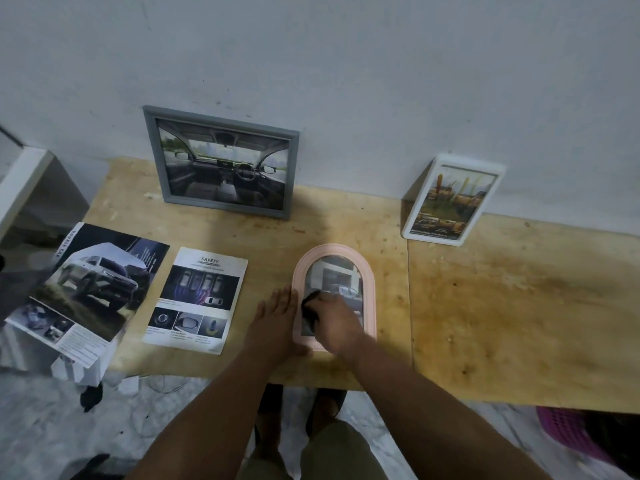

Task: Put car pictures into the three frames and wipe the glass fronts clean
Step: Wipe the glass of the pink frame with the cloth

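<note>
Right hand (334, 315), frame centre: gripping dark cloth (309, 308) on the glass of pink arched frame (370, 289) lying flat on wooden surface (502, 306). Left hand (275, 320): lying flat, fingers straight, against frame's left edge.

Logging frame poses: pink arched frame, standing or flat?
Flat: the pink arched frame lies face up on the table, right hand on its glass.

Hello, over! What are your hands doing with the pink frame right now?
Left hand flat, steadying pink frame. Right hand gripping dark cloth, on the glass. Nothing in the way.
</note>
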`<action>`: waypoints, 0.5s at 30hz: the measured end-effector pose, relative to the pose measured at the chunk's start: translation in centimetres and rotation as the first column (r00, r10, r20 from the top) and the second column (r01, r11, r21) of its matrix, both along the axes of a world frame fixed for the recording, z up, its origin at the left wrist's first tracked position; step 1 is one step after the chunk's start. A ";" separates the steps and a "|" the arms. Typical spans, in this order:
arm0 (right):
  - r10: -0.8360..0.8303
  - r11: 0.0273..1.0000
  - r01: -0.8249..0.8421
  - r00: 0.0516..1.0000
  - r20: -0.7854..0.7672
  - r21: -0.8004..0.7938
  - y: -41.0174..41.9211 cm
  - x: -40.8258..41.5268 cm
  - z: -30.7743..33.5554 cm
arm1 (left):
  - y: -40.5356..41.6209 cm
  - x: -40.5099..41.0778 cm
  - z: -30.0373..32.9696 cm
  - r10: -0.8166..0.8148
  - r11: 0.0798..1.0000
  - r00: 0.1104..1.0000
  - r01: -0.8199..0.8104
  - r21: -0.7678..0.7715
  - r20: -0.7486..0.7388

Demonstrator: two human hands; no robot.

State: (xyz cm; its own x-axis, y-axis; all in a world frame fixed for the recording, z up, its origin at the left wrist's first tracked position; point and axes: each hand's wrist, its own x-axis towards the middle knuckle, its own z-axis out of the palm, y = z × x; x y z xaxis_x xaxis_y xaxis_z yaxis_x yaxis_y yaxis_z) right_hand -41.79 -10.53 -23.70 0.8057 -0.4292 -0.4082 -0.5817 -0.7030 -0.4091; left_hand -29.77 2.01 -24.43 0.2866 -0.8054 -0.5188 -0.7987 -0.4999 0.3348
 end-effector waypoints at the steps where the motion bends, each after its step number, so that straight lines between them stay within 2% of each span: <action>1: 0.006 1.000 -0.006 1.000 0.010 0.020 0.7 -0.7 -0.1 | 0.0 0.0 0.0 0.003 1.000 1.000 -0.003 0.003 -0.004; 5: -0.021 0.976 0.020 1.000 0.004 0.215 0.4 -2.4 2.6 | -0.2 0.1 0.3 -0.001 1.000 1.000 0.001 0.022 -0.007; 7: -0.182 0.915 0.174 0.983 -0.012 0.364 -1.4 -3.4 4.8 | -0.2 0.1 0.7 -0.006 1.000 1.000 0.006 0.027 0.002; 8: -0.318 0.861 0.298 0.948 -0.020 0.412 -2.3 -4.2 5.7 | -0.2 0.2 0.9 -0.009 0.999 1.000 0.008 0.037 0.000; 9: -0.462 0.782 0.420 0.886 -0.024 0.460 -3.2 -5.1 6.3 | -0.3 0.3 1.1 -0.011 0.999 1.000 0.012 0.048 -0.002; 11: -0.757 0.506 0.619 0.653 -0.035 0.600 -5.2 -7.3 7.3 | -0.7 0.4 1.4 -0.017 0.997 1.000 0.018 0.074 -0.014; 13: -0.899 0.318 0.720 0.436 -0.045 0.617 -7.0 -9.7 7.9 | -1.0 0.7 1.6 -0.005 0.996 0.999 0.008 0.093 -0.032; 15: -0.963 0.150 0.775 0.256 -0.088 0.614 -8.6 -12.7 7.5 | -1.2 0.7 1.7 0.005 0.994 0.999 -0.002 0.107 -0.036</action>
